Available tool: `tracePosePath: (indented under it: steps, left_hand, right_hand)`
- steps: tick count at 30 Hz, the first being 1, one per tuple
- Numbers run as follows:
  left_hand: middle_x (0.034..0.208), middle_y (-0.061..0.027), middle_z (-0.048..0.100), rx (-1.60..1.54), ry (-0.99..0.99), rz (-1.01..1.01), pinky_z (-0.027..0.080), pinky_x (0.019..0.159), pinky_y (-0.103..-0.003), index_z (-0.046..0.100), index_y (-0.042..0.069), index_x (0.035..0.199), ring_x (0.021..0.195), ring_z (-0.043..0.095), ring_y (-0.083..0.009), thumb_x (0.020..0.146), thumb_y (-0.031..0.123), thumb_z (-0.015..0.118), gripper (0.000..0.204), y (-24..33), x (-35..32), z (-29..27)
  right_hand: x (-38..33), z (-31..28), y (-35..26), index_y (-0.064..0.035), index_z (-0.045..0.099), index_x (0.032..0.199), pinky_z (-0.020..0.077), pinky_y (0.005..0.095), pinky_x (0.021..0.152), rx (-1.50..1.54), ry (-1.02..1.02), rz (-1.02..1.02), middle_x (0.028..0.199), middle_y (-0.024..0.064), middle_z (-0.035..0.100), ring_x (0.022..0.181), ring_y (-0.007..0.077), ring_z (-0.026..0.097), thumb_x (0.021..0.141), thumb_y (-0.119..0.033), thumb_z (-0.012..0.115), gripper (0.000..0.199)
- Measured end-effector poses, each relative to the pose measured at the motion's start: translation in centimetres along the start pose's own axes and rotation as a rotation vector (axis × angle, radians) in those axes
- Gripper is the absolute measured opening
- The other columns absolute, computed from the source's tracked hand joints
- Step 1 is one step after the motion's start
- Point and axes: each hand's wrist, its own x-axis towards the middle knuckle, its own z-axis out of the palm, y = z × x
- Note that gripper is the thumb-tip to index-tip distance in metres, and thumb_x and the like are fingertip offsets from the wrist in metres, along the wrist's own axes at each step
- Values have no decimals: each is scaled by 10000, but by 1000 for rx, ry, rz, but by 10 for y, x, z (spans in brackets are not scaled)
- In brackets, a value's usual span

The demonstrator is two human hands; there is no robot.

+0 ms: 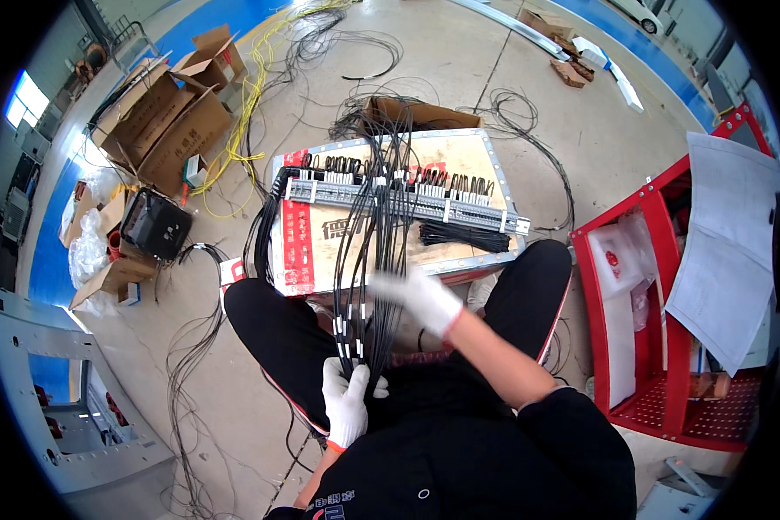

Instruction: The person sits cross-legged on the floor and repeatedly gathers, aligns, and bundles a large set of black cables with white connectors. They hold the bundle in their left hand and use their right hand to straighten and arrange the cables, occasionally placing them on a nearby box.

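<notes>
Between the knees | left hand is gripping the bundle of thin black wires taut, fingers closed | right hand is combing strands, fingers half-curled, toward the long grey terminal strip.

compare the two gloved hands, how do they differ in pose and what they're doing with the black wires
The left hand sits low, close to the body, fist closed around the bundle of black wires at its lower end. The right hand is higher up, nearer the wooden board, fingers spread against the wires partway along rather than clenched. The left hand looks sharp; the right is blurred. Both wear white gloves and both touch the same bundle.
</notes>
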Motion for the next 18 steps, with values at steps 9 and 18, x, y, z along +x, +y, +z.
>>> tracePosePath:
  steps: [9,18]
  left_hand:
    - [855,-96,579,49,61,75,576,598,-317,423,16,1025,696,662,-196,965,35,515,111,1,-2,7]
    - [762,-155,632,44,16,-8,565,577,-317,422,-8,995,607,647,-205,950,40,545,140,2,-4,6]
  right_hand:
    - [-77,57,32,12,685,983,499,263,514,-79,40,230,764,48,662,628,102,625,933,-220,662,238]
    - [49,-2,2,32,689,1052,547,290,789,472,331,88,983,86,716,855,140,663,942,-257,662,311]
